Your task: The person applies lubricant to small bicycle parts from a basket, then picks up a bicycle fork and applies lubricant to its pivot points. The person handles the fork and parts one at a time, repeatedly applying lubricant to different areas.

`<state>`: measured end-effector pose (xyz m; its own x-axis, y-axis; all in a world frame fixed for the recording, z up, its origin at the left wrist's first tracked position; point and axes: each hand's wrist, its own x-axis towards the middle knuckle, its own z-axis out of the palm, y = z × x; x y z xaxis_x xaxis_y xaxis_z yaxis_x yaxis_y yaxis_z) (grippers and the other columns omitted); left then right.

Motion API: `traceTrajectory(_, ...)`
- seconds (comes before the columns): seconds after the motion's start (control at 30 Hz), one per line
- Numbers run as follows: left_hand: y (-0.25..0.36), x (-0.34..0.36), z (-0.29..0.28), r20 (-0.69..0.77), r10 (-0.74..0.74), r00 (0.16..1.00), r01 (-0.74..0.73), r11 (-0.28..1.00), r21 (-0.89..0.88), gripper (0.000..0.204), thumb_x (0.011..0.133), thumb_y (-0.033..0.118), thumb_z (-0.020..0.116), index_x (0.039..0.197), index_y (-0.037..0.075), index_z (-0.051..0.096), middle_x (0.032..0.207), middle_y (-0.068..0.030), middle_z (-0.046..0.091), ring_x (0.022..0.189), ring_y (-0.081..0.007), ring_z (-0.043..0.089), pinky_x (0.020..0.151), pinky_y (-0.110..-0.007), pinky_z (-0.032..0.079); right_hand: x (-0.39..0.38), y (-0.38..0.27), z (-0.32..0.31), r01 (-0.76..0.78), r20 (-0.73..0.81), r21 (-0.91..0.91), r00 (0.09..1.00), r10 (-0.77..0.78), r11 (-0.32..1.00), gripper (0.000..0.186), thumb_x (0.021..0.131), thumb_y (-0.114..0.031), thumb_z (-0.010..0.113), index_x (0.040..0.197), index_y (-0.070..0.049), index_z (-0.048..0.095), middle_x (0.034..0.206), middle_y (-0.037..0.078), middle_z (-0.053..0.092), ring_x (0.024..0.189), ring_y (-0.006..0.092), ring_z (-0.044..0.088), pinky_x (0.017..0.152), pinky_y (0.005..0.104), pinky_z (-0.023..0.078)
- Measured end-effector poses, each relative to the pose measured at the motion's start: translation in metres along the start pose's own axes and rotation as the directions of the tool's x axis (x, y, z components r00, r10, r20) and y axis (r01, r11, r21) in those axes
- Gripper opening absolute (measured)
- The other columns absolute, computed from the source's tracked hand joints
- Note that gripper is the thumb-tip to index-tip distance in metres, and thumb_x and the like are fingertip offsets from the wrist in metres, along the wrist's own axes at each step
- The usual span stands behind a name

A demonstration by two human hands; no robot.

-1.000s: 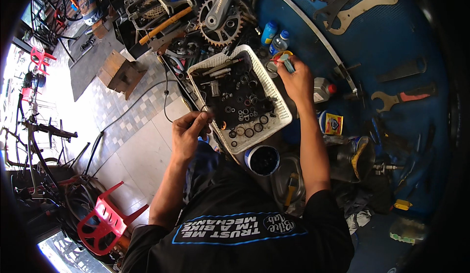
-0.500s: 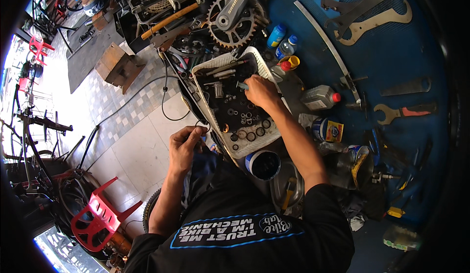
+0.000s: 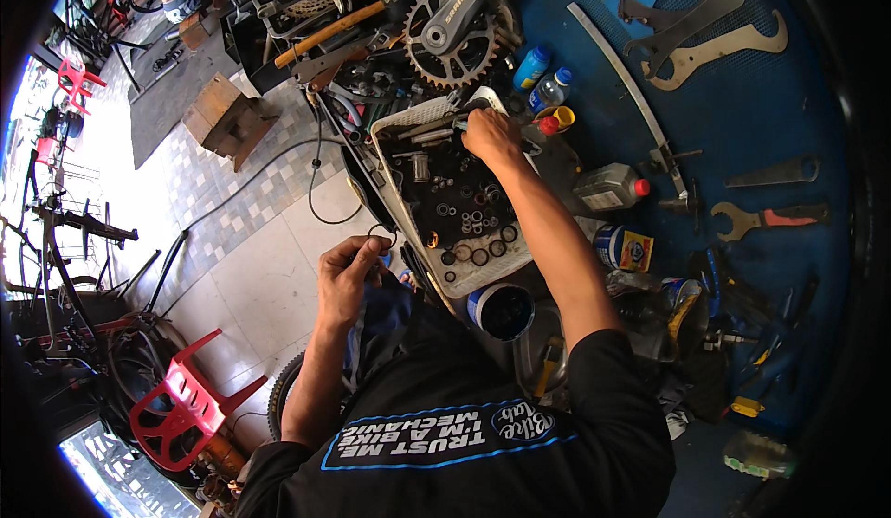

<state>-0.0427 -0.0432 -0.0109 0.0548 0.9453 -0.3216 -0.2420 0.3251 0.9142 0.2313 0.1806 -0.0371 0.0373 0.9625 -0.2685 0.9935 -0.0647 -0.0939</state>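
Note:
My left hand (image 3: 345, 267) pinches a thin dark ring (image 3: 381, 229) between thumb and fingertips, just left of a white plastic basket (image 3: 509, 269). Over the far right part of that basket, my right hand (image 3: 492, 135) is closed with its fingers pointing down. A bit of something greyish shows by its fingertips, too small to name. Several small rings (image 3: 479, 256) and bearings lie on the basket's dark, greasy bottom. A metal cylinder (image 3: 420, 167) and some rods (image 3: 432, 135) lie toward its far left.
A crankset with chainring (image 3: 451, 37) stands beyond the basket. Bottles (image 3: 549, 89) and a grey jug (image 3: 608, 187) line its right side. An open tub of dark grease (image 3: 502, 311) sits at the near edge. Wrenches (image 3: 715, 54) hang on the blue board. A red chair (image 3: 190, 402) is at left.
My right hand has moved a little farther away and left within the basket. My left hand keeps hold of the ring, almost still. The view has shifted slightly.

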Motion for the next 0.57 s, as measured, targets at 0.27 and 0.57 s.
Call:
traceTrajectory(0.27,-0.006,-0.001,-0.006,-0.015,0.01,1.0,-0.011,1.0,-0.012,0.027,0.105,0.022,0.066,0.104,-0.004,0.072,0.091,-0.0093,0.07,0.069,-0.0128,0.065,0.057,-0.026,0.05,0.008,0.01,0.011,0.052,-0.113,0.051,0.993,-0.046,0.997,0.029,0.086,-0.019,0.073,0.111,-0.007,0.067,0.116,0.018,0.074,0.11,0.0379,0.071,0.092,0.0499,0.057)
traceTrajectory(0.57,-0.009,-0.001,-0.002,0.006,0.006,1.0,-0.006,1.0,-0.021,0.026,0.105,0.023,0.066,0.104,-0.003,0.072,0.09,-0.0092,0.07,0.069,-0.014,0.065,0.058,-0.027,0.05,0.005,0.031,-0.051,0.01,-0.11,0.267,0.994,0.02,0.964,0.041,0.085,-0.028,0.076,0.119,-0.006,0.069,0.11,0.018,0.076,0.105,0.0353,0.072,0.091,0.0466,0.056)
